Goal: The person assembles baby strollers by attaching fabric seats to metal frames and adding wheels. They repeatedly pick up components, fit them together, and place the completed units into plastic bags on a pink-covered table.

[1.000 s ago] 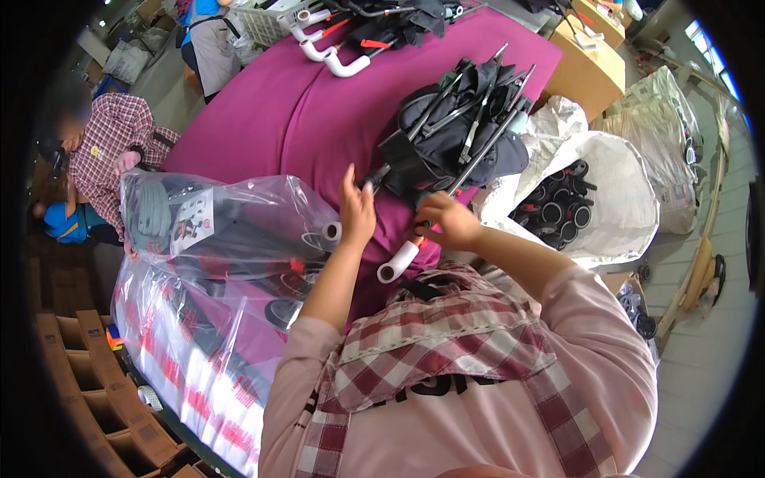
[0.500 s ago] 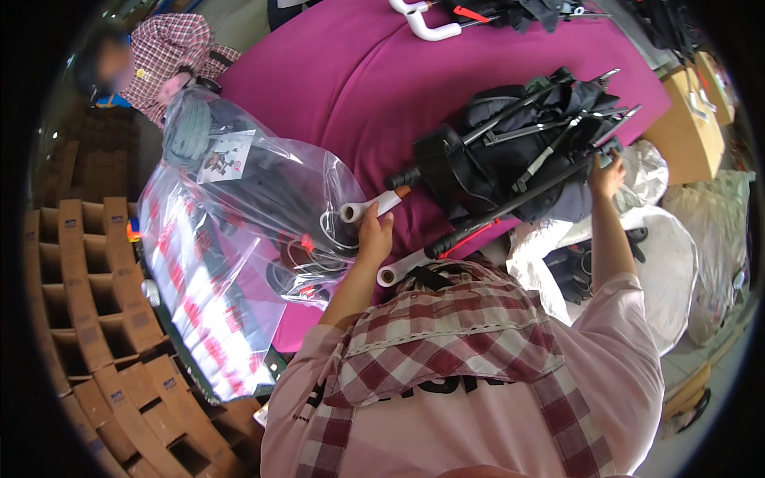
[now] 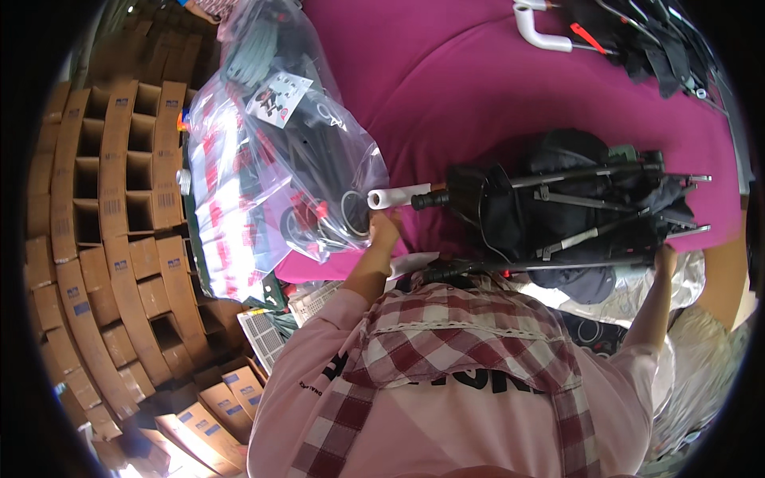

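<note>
A folded black stroller [image 3: 594,207] with grey metal frame tubes lies across the purple cloth in front of me. My right hand [image 3: 666,259] is closed round the end of its near frame tube. White foam sleeves lie at its left end, by the dark handle grips; the upper foam sleeve [image 3: 398,197] is the plainer one. My left hand [image 3: 384,231] is just below that sleeve, next to the clear bag; its fingers are blurred, so their grip is unclear. The clear plastic bag [image 3: 355,155] holds a folded grey-and-black stroller with a picture card [image 3: 279,99].
The purple cloth [image 3: 430,72] covers the table. Another dark stroller with a white foam-covered handle [image 3: 542,36] lies at the far right. Stacked brown cartons [image 3: 115,199] fill the left side. Crumpled plastic wrapping [image 3: 693,382] lies at the right.
My view has swung to the left. The stroller before me now lies more level, its right end turned toward me, my right hand still on it. The co-worker is mostly out of view.
</note>
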Available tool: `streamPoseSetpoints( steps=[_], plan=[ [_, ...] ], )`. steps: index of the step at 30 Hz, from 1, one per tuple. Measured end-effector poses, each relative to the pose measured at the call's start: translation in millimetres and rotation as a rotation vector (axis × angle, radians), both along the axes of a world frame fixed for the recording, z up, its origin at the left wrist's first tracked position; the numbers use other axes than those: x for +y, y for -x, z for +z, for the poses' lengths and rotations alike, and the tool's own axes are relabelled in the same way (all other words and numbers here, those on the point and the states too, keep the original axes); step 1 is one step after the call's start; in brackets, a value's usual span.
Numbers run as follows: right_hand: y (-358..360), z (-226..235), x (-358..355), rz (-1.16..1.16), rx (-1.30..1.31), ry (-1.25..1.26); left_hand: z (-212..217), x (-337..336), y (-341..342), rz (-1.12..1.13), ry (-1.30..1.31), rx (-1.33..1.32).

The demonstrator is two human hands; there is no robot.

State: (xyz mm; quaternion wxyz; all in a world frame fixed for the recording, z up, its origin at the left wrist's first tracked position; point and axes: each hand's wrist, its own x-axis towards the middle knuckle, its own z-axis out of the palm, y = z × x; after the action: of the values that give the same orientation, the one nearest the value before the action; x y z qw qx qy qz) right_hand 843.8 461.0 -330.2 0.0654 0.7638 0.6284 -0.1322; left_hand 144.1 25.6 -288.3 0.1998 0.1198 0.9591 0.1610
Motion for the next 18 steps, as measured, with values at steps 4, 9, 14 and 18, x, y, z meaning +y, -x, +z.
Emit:
streamPoseSetpoints(
  steps=[4, 9, 14, 18],
  plan=[
    [18, -4, -7, -0.105, -0.026, -0.064, -41, -48, 52, 0.179, -0.222, 0.077],
    [36, 2, -55, -0.029, -0.186, 0.157, -116, -157, 142, -0.055, 0.641, 0.227],
    [14, -4, -122, -0.424, 0.224, 0.034, -32, -125, 87, 0.280, 0.031, 0.250],
    [120, 79, -148, -0.625, 0.405, 0.152, -34, -49, 55, 0.464, -0.607, 0.012]
  ],
)
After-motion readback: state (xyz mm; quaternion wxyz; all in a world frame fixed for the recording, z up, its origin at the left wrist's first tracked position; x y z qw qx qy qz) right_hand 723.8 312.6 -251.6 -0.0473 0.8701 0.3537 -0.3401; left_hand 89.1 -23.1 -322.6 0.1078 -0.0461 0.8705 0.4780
